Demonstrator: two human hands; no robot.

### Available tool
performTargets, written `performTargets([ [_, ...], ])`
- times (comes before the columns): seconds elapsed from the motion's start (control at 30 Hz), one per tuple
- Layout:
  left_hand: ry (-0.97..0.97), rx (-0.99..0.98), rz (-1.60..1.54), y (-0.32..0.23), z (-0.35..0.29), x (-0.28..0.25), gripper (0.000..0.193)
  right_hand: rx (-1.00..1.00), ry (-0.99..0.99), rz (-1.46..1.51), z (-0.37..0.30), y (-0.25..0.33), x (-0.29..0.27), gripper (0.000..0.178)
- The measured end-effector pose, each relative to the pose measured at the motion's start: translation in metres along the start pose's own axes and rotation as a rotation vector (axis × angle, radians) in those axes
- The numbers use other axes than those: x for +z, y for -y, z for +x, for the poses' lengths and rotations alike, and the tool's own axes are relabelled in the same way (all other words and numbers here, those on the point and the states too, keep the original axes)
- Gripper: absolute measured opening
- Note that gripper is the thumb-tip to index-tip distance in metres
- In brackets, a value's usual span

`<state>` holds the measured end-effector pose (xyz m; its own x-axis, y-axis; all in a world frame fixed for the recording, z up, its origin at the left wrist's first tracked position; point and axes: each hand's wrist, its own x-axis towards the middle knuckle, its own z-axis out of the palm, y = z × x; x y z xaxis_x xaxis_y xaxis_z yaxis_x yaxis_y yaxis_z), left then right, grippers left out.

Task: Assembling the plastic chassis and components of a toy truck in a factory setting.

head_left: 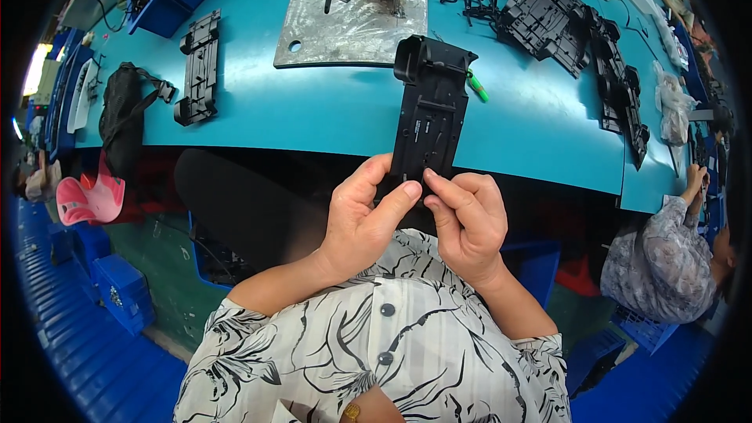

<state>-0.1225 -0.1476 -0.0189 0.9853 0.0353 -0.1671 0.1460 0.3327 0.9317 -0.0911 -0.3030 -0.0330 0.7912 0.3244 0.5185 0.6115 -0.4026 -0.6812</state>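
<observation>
Head view: left fingers [395, 202] clasp the near end of the black plastic part [431, 113]; right fingers [453, 193] meet at its face—whether on anything small, I can't tell. I'd brace it firmly—far end over the bench [313, 113]—and work gently.

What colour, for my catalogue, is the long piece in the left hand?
The long piece is black with small pale markings, shown in the head view.
</observation>
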Motion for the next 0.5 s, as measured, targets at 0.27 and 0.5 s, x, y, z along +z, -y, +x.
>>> performTargets([
  [0.27,0.024,0.018,-0.068,-0.0024,-0.0015,0.0017,0.031,-0.038,-0.013,-0.047,0.0005,-0.0024,0.0038,0.041],
  [0.5,0.014,0.046,0.014,0.0008,-0.0029,0.0046,0.034,-0.08,-0.002,-0.081,0.001,-0.0049,-0.0027,0.04],
])
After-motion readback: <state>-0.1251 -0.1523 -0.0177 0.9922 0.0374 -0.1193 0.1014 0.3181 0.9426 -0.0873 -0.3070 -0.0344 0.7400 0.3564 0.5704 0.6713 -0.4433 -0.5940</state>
